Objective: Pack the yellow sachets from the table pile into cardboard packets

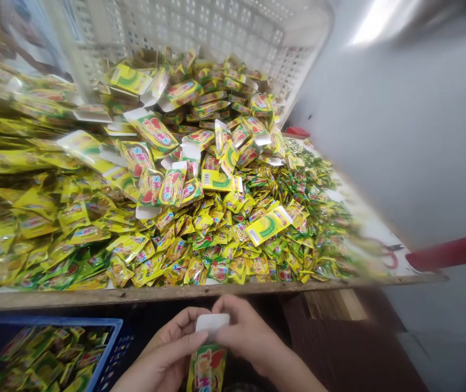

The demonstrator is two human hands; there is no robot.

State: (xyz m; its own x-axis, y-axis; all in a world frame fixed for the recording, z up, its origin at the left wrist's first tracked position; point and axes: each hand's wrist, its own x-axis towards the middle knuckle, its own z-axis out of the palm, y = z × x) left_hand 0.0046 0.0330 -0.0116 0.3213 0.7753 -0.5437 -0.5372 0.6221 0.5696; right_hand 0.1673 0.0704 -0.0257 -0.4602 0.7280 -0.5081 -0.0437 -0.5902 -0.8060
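Below the table's front edge, I hold a small yellow and green printed carton (pixel 205 367) with a white end flap standing up. My left hand (pixel 173 343) grips its left side, the thumb lying across the front near the flap. My right hand (pixel 246 333) pinches the flap's right side with thumb and fingers. What is inside the carton cannot be seen. Ahead of my hands, a heap of small shiny candy sachets (pixel 220 239) covers the table. Several similar cartons, some with white flaps raised, lie on it, one yellow carton (pixel 269 224) among them.
A white perforated basket (pixel 298 65) lies tipped at the back, cartons spilling from it. At lower left stands a blue crate (pixel 114 332) containing cartons. The wooden table edge (pixel 143 296) runs before me. Scissors (pixel 390 253) and a red bar (pixel 453 250) are at right.
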